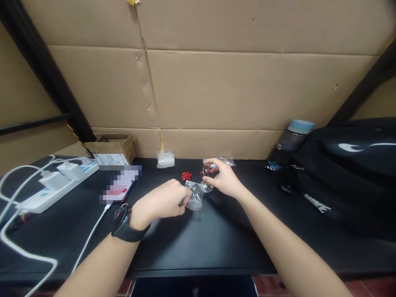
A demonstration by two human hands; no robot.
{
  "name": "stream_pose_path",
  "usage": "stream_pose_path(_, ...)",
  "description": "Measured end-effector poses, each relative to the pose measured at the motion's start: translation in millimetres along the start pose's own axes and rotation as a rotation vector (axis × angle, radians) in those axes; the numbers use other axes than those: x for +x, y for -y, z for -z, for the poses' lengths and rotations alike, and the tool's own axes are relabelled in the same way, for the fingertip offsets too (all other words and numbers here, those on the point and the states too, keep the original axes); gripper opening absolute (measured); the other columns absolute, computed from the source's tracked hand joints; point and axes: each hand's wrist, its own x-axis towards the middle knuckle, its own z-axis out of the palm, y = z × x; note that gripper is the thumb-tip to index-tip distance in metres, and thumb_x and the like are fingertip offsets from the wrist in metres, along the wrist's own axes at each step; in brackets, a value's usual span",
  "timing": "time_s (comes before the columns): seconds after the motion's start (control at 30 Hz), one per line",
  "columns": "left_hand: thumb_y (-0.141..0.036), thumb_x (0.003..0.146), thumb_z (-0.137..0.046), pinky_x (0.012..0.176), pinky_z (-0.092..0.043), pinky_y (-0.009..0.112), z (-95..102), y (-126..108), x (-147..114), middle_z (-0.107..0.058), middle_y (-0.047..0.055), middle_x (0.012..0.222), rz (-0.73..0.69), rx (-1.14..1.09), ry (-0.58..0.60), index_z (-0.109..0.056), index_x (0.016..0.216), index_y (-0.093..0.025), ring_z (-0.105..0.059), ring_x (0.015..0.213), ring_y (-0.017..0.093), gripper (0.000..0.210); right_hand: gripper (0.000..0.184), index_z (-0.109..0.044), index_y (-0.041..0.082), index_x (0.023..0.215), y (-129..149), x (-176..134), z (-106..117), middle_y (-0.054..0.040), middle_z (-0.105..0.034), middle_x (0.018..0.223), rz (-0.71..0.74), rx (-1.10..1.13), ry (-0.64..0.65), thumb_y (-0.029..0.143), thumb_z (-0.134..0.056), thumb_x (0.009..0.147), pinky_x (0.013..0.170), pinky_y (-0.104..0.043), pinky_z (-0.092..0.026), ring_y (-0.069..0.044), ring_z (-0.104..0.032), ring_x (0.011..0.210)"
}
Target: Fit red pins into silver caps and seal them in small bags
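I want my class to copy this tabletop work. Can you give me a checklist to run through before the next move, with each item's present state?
1. Left grip holding the clear plastic bag: ok.
2. Right grip holding the small shiny object between thumb and fingers: ok.
3. Bag apart from the right grip: cannot tell; they crowd together in this view.
4. Table free just beyond the left grip: not ok; a red knot lies there.
5. Phone and its white cable clear of both grips: ok.
6. Bottle lid on: ok.
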Motion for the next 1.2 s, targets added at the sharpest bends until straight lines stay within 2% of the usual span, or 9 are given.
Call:
stream_pose_path(0.07,-0.008,0.069,-0.061,0.067,-0.044,0.029,-4.5,-8.8,0.4,-0.066,-0.001,0.067,-0.037,-0.038,0.048,-0.061,0.067,-0.023,-0.063,0.067,0.019,0.015,0.047,-0.061,0.024,0.120,4.3,-1.7,-0.2,-0.0064,-0.066,0.117,0.010,-0.026,0.025,0.022,-0.077,0.076,0.087,-0.037,-0.054,-0.021,-0.066,0.098)
stream_pose_path(0.2,-0.011,0.071,-0.063,0.081,-0.047,0.031,-10.9,-20.5,-3.0,-0.071,0.000,0.085,-0.083,-0.040,0.108,-0.064,0.074,-0.023,-0.065,0.078,0.019,0.013,0.043,-0.063,0.024,0.117,13.8,-4.4,0.5,-0.0058,-0.067,0.116,0.039,-0.054,0.061,0.020,-0.078,0.076,0.087,-0.036,-0.053,-0.020,-0.066,0.096)
stream_pose_path(0.37,-0.021,0.077,-0.067,0.091,-0.048,0.034,-15.5,-23.8,-13.0,-0.064,0.000,0.128,-0.054,-0.063,0.162,-0.070,0.111,-0.035,-0.066,0.101,0.024,0.037,0.040,-0.064,0.024,0.117,26.3,-6.9,9.4,-0.0067,-0.067,0.117,0.084,-0.117,0.145,0.019,-0.075,0.078,0.087,-0.037,-0.051,-0.021,-0.065,0.097)
stream_pose_path(0.47,-0.025,0.079,-0.068,0.102,-0.046,0.042,-17.8,-24.7,-17.3,-0.056,0.002,0.141,-0.015,-0.019,0.152,-0.064,0.129,-0.043,-0.060,0.117,0.030,0.053,0.040,-0.066,0.024,0.115,35.5,-11.0,22.5,-0.0060,-0.068,0.114,0.122,-0.209,0.279,0.016,-0.074,0.077,0.088,-0.034,-0.050,-0.022,-0.064,0.100)
stream_pose_path(0.6,-0.028,0.080,-0.068,0.106,-0.041,0.054,-21.5,-28.4,-19.8,-0.053,0.002,0.145,0.028,0.035,0.149,-0.059,0.134,-0.049,-0.048,0.130,0.038,0.059,0.034,-0.067,0.024,0.104,48.6,-19.7,37.3,-0.0017,-0.070,0.099,0.079,-0.316,0.513,0.017,-0.078,0.072,0.080,-0.029,-0.047,-0.020,-0.064,0.088)
stream_pose_path(0.73,-0.030,0.082,-0.067,0.103,-0.043,0.054,-27.0,-30.1,-21.0,-0.050,0.003,0.149,0.056,0.028,0.147,-0.055,0.138,-0.050,-0.050,0.128,0.039,0.061,0.030,-0.066,0.024,0.095,54.2,-26.1,34.3,0.0009,-0.069,0.085,0.008,-0.353,0.669,0.023,-0.082,0.069,0.066,-0.025,-0.043,-0.018,-0.063,0.076)
stream_pose_path(0.93,-0.034,0.083,-0.066,0.102,-0.043,0.054,-31.2,-27.2,-21.2,-0.045,0.004,0.154,0.077,0.024,0.151,-0.056,0.137,-0.051,-0.053,0.125,0.038,0.057,0.033,-0.064,0.023,0.091,46.3,-32.3,15.0,-0.0013,-0.065,0.084,-0.040,-0.541,0.643,0.024,-0.085,0.065,0.054,-0.024,-0.032,-0.016,-0.059,0.066)
stream_pose_path(1.07,-0.033,0.084,-0.067,0.105,-0.040,0.057,-27.5,-27.4,-20.6,-0.040,0.002,0.158,0.072,0.017,0.197,-0.055,0.137,-0.053,-0.048,0.132,0.041,0.058,0.039,-0.064,0.023,0.093,46.8,-33.8,8.3,-0.0027,-0.065,0.088,-0.026,-0.552,0.625,0.029,-0.089,0.064,0.054,-0.024,-0.030,-0.017,-0.059,0.069)
stream_pose_path(1.2,-0.033,0.084,-0.069,0.108,-0.038,0.058,-23.6,-28.3,-20.0,-0.042,0.003,0.158,0.071,0.002,0.244,-0.054,0.138,-0.053,-0.045,0.136,0.041,0.059,0.034,-0.063,0.022,0.091,52.0,-31.4,4.8,-0.0027,-0.065,0.085,-0.022,-0.584,0.594,0.032,-0.087,0.069,0.054,-0.024,-0.029,-0.017,-0.058,0.068)
